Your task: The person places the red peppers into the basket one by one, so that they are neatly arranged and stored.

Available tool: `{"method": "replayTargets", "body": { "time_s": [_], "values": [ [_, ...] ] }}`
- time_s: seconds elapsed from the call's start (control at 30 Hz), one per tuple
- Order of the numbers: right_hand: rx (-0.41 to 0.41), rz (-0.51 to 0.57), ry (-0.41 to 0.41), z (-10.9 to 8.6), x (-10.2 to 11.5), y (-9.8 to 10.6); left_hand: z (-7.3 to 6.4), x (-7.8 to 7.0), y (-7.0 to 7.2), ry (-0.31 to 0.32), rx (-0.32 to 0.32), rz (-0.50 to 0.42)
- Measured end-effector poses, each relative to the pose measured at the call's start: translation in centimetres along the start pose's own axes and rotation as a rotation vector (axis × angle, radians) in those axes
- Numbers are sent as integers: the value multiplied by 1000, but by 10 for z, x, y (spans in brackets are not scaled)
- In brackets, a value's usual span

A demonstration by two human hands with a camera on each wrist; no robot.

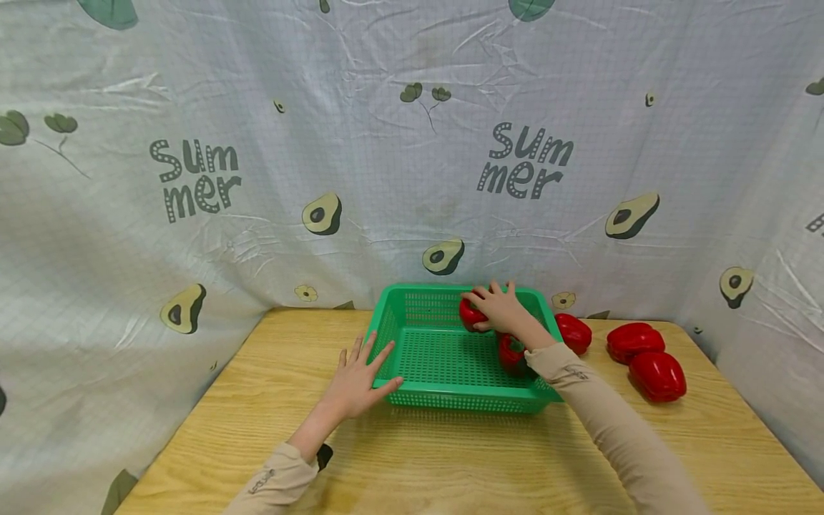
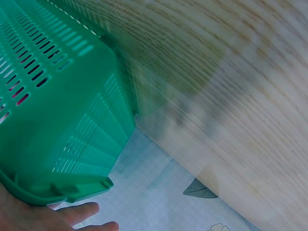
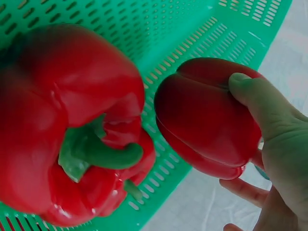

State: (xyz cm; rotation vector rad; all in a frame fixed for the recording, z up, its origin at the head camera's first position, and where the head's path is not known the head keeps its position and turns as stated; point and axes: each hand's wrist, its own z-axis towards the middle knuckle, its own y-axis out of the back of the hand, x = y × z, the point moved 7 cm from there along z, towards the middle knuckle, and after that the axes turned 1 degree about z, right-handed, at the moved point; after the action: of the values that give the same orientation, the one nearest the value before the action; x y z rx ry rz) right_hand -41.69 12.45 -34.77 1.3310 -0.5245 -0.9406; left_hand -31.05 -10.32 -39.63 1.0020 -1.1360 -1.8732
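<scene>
A green plastic basket (image 1: pixel 450 390) with slotted walls stands on the table. My right hand (image 1: pixel 505 312) reaches over its right side and grips a red bell pepper (image 3: pixel 207 120) near the back wall, thumb on one side and fingers around the other. Beside it in the basket's right part lies another bell pepper (image 1: pixel 511 355); the right wrist view shows its curved green stem (image 3: pixel 101 150) and a further pepper (image 3: pixel 144 159) partly behind it. At the front left corner, my left hand (image 1: pixel 352 383) touches the basket's rim with fingers spread.
Right of the basket on the wooden table (image 1: pixel 270 429) lie three more red bell peppers: one (image 1: pixel 573 333) against the basket's right side, and two (image 1: pixel 634 342) farther right, close together. A printed white curtain (image 1: pixel 399 179) hangs behind the table.
</scene>
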Motion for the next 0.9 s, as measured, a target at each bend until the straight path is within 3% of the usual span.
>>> {"method": "replayTargets", "body": {
  "time_s": [0.33,0.9],
  "values": [
    [144,-38,-58,6,-4,-20,3,3,-4,40,75,64],
    [258,-28,-114,11,-2,-43,4,2,-3,38,80,64]
  ]
}}
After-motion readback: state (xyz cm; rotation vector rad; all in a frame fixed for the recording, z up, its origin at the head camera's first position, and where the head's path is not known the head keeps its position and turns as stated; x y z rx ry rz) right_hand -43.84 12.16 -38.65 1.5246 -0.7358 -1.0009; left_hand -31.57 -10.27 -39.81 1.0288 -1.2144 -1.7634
